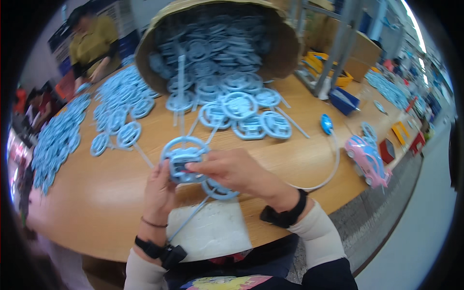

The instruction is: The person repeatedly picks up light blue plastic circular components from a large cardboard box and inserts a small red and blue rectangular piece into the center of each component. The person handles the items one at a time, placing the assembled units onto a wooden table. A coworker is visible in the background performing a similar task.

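Observation:
My left hand (161, 191) is closed on the lower left side of a light blue plastic wheel-shaped part (184, 151), held upright above the table. The part has a round rim, a boxy hub with a dark recess and a long thin stem pointing away from me. At the hub, my right hand (232, 169) has its fingers pinched together, with a small red bit by the fingertips, too small to name. Just below the held part, a second light blue wheel-shaped part (220, 190) lies with its stem across a white sheet (217, 232).
A large tipped container (145, 58) spills many such parts (239, 105) onto the wooden table (111, 193). More piles (60, 135) lie left, near a person (94, 41). At right are a blue oval piece with a white cable (327, 124), a pink-blue toy car (367, 159) and a blue bin (344, 100).

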A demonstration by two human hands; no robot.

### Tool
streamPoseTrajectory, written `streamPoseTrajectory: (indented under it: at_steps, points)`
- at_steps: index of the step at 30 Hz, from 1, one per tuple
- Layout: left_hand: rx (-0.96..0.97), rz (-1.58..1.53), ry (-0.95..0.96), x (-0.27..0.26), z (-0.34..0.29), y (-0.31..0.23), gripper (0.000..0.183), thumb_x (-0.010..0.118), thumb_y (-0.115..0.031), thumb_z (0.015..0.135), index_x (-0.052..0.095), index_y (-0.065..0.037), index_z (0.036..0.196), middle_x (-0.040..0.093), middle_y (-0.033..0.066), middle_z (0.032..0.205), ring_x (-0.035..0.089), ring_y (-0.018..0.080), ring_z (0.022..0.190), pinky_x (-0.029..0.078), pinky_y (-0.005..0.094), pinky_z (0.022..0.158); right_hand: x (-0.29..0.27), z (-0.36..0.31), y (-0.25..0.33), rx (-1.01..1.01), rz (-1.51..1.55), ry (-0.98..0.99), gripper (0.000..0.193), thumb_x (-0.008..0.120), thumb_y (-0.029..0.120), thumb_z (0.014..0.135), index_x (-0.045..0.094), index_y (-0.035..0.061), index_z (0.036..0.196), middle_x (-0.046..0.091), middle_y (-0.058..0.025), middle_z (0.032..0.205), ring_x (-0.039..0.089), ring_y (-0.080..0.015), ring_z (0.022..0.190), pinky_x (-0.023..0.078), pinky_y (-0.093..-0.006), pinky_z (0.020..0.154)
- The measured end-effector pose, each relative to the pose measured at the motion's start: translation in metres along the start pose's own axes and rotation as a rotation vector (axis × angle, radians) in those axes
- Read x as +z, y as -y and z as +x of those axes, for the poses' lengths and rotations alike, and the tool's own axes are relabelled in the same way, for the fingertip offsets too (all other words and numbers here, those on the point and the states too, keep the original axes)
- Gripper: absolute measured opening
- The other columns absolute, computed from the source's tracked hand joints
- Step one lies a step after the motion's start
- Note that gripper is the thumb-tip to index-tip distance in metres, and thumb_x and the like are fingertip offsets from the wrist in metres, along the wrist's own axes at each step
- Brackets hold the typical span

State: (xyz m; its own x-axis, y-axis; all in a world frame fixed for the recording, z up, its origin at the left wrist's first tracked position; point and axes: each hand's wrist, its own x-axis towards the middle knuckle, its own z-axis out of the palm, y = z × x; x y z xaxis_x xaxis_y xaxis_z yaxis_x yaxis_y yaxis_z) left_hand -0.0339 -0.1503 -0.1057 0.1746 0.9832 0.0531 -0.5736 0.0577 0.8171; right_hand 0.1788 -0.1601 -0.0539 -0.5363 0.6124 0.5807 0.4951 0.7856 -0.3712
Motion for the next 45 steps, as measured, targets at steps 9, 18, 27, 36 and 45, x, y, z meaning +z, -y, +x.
streamPoseTrajectory:
  at_steps: [9,18,27,36,45]
  points:
    - [-0.062,-0.024,0.136,0.017,-0.009,-0.013,0.036,0.038,-0.031,0.096,0.045,-0.006,0.121,0.055,0.0092,0.116,0.055,0.0203,0.104,0.047,0.0358,0.088,-0.004,0.0,-0.001,-0.03,0.049,-0.049,0.028,0.059,0.013,0.079,0.064,0.0228,0.105,0.057,-0.004,0.072,0.058,-0.0237,0.068,0.044,-0.0349,0.054]
    - [-0.17,-0.024,0.163,0.002,-0.008,-0.011,0.041,0.036,-0.036,0.096,0.043,-0.008,0.124,0.053,0.0101,0.12,0.054,0.0228,0.107,0.046,0.0405,0.09,0.006,-0.003,-0.003,0.011,0.07,-0.002,0.025,0.059,0.017,0.08,0.064,0.0223,0.103,0.06,-0.0059,0.076,0.06,-0.0261,0.071,0.046,-0.036,0.057]
    - [0.359,0.299,0.161,-0.096,0.109,-0.069,0.042,0.041,-0.024,0.095,0.035,-0.005,0.132,0.048,0.0145,0.126,0.046,0.0251,0.116,0.033,0.04,0.103,-0.022,0.0,-0.023,0.08,0.232,-0.193,0.034,0.059,0.005,0.078,0.063,0.0161,0.11,0.058,-0.0095,0.072,0.056,-0.0223,0.066,0.044,-0.0312,0.06]
    - [0.552,1.924,0.911,0.035,0.057,-0.019,0.065,0.053,0.002,0.073,0.036,-0.009,0.134,0.033,0.0158,0.139,0.028,0.0336,0.13,0.028,0.0391,0.107,-0.036,0.002,-0.023,0.202,0.222,-0.246,0.031,0.06,0.008,0.081,0.062,0.0156,0.112,0.052,-0.0064,0.065,0.049,-0.0182,0.06,0.04,-0.0286,0.057]
    - [0.689,1.562,0.977,0.026,0.041,-0.029,0.042,0.057,-0.011,0.081,0.049,-0.01,0.122,0.048,0.0088,0.128,0.04,0.0291,0.124,0.038,0.038,0.098,-0.034,-0.001,-0.029,0.234,0.146,-0.322,0.031,0.06,0.01,0.081,0.062,0.0174,0.112,0.056,-0.0082,0.068,0.053,-0.0224,0.064,0.042,-0.0321,0.056]
